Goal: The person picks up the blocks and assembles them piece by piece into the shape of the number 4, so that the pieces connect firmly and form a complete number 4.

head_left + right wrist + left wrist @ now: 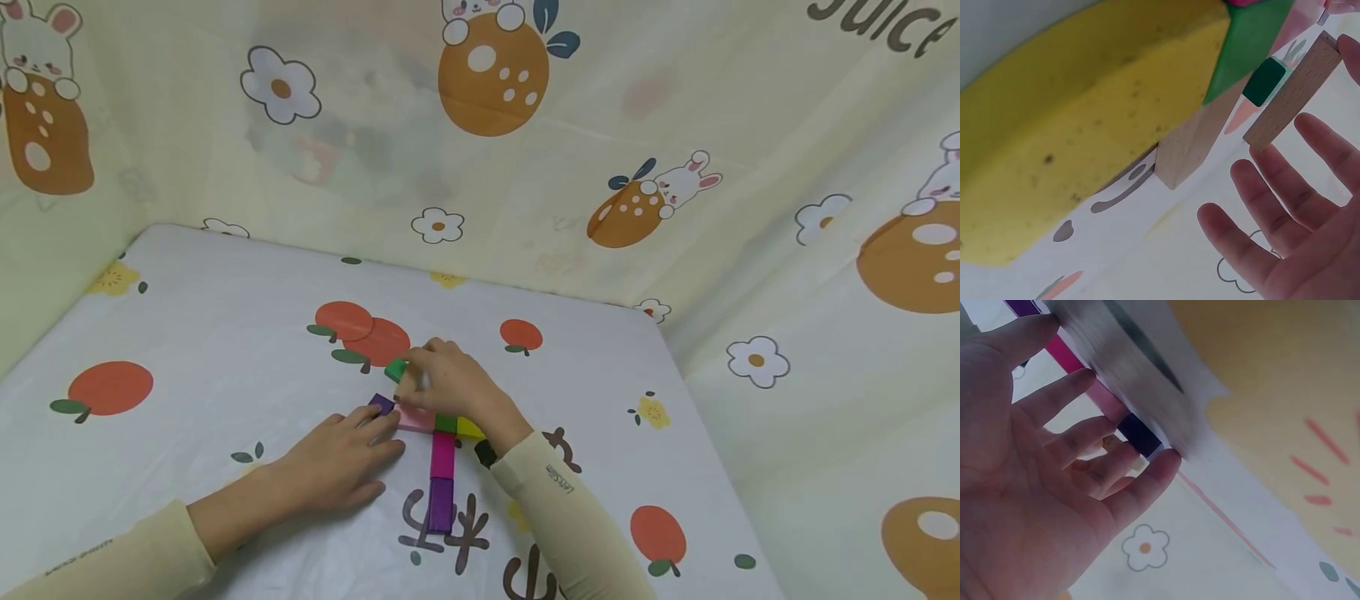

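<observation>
My right hand [453,379] pinches a plain wooden block [1294,90] between thumb and fingertips, tilted above the row of blocks. My left hand [341,458] lies palm down on the left, fingers spread, its fingertips at a dark purple block [1140,434] and a pink block [415,419]. To the right of the pink block come a green block [446,423] and a yellow block [471,428]. From the green one, a magenta block [442,454] and a purple block [440,506] run toward me. Another green block [394,370] sits behind, partly hidden by my right hand.
A second plain wooden block [1194,144] stands against the green block in the right wrist view. Something black [486,453] shows beside my right sleeve. The table's white cloth [225,333] is printed with fruit; patterned curtains [360,167] hang along its back and sides.
</observation>
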The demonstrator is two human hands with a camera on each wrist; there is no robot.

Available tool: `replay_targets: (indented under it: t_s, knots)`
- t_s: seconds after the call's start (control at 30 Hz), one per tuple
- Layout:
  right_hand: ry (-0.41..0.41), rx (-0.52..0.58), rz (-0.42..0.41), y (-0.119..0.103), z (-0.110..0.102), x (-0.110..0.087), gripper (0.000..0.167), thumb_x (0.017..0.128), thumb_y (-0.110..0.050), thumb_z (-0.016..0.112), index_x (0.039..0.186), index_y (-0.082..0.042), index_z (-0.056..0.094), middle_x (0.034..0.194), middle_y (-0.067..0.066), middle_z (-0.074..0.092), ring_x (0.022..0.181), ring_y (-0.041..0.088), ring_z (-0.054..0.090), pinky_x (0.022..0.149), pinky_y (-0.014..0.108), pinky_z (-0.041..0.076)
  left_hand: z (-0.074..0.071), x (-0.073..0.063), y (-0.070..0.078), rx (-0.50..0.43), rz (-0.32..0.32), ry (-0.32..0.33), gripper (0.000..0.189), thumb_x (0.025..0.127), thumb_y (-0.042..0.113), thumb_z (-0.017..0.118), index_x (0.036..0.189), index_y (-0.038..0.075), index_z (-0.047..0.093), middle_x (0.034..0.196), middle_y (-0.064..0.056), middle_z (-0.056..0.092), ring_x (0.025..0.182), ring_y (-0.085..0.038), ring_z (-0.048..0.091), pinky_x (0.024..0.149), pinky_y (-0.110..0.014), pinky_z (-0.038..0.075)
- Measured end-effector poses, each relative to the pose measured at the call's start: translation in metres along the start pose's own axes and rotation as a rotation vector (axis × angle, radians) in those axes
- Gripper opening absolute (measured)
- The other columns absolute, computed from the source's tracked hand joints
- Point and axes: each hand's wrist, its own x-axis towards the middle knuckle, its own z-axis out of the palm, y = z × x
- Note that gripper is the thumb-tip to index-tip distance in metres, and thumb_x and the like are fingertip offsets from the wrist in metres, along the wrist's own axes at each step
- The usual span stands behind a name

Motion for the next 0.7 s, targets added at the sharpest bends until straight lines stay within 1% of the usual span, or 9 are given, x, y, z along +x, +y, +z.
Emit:
replay_targets:
  t_s: [0.3,0.47,0.7]
  knots:
    - [-0.004,-0.004,0.02,-0.003,-0.0012,-0.0015,0.059,0.092,-0.042,0.075,0.145,-0.022,0.06,0.136,0.008,0.062,0.119,0.025,0.057,0.096,0.044,0.056,-0.0015,-0.0002,-0.0004,-0.011,-0.014,-0.017,0.048,0.087,0.041,0.077,0.13,0.02,0.068,0.147,-0.011,0.058,0.131,-0.035,0.054,0.087,-0.052,0.058]
    - [-0.014,-0.023,0.043,-0.0039,-0.0002,-0.0016,0.06,0.091,-0.045,0.074,0.146,-0.023,0.06,0.136,0.007,0.062,0.12,0.025,0.056,0.098,0.046,0.055,-0.0019,-0.0004,0.0,-0.016,-0.021,-0.027,0.048,0.088,0.041,0.077,0.13,0.02,0.068,0.147,-0.011,0.057,0.132,-0.036,0.054,0.088,-0.052,0.058]
    - [-0.014,-0.037,0.044,-0.0056,0.0,0.0001,0.061,0.092,-0.045,0.072,0.148,-0.023,0.058,0.137,0.008,0.062,0.12,0.026,0.057,0.1,0.047,0.054,-0.0011,0.0002,0.0001,-0.018,-0.024,-0.035,0.049,0.087,0.041,0.078,0.13,0.021,0.068,0.147,-0.011,0.057,0.132,-0.036,0.054,0.089,-0.053,0.058]
